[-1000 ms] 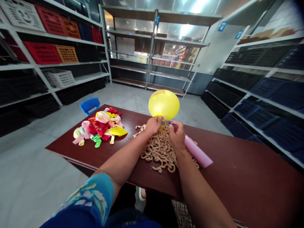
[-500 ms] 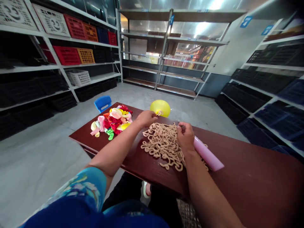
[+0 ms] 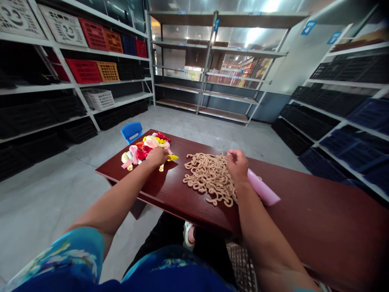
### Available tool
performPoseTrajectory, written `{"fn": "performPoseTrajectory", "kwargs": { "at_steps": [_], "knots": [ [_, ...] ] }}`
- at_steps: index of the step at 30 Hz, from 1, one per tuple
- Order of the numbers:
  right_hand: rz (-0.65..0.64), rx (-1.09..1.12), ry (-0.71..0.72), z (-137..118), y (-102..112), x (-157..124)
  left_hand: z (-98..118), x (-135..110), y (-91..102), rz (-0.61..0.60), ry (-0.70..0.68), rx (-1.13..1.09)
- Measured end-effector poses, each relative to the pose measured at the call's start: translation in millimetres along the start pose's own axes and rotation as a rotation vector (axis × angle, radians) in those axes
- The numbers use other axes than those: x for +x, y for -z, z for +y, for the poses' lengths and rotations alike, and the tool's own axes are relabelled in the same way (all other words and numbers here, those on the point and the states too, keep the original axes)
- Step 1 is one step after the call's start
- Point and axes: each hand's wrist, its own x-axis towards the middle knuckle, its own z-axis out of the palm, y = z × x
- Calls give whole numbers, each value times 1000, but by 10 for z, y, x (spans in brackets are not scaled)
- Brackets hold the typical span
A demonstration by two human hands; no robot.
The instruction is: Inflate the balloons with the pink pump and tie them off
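My left hand [image 3: 157, 156] rests on a heap of limp coloured balloons [image 3: 144, 149] at the far left end of the dark red table [image 3: 319, 227], fingers curled down into the heap; what they grip is hidden. My right hand [image 3: 237, 165] is closed at the far edge of a pile of tan curled clips [image 3: 209, 176] in the middle of the table, pinching something small I cannot make out. A pink tube [image 3: 263, 192] lies just right of that hand, under its wrist. No inflated balloon is in view.
A blue chair [image 3: 131, 131] stands beyond the table's left end. Metal shelving with red, orange, white and dark crates lines the left wall [image 3: 85, 69] and right wall [image 3: 349, 101]. Grey floor surrounds the table.
The yellow inflated balloon that my hands held a second ago has gone out of view. My left hand has moved left from the clip pile to the balloon heap.
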Motion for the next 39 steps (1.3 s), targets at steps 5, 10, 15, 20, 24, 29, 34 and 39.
{"fn": "performPoseTrajectory", "kwargs": {
  "at_steps": [5, 10, 15, 20, 24, 29, 34, 39],
  "knots": [
    [-197, 118, -28, -381, 168, 117, 127, -21, 96, 48, -42, -428],
    [-546, 220, 60, -821, 404, 22, 624, -113, 52, -90, -99, -928],
    [-583, 160, -88, -936, 586, -105, 1203, -284, 56, -192, -226, -1113],
    [-668, 257, -98, -777, 878, 30, 1676, -407, 108, -443, -465, -1142],
    [-807, 292, -196, -734, 1091, 64, 1921, -408, -67, -311, -462, -1309],
    [-660, 355, -205, -804, 1249, 37, 1994, -380, -416, -590, -459, -1724],
    [-581, 300, -164, -831, 1305, 141, 2033, -453, -562, -1012, -324, -1758],
    [-600, 188, -122, -638, 1201, 244, 2116, -455, -569, -1257, -155, -1660]
  ]
}}
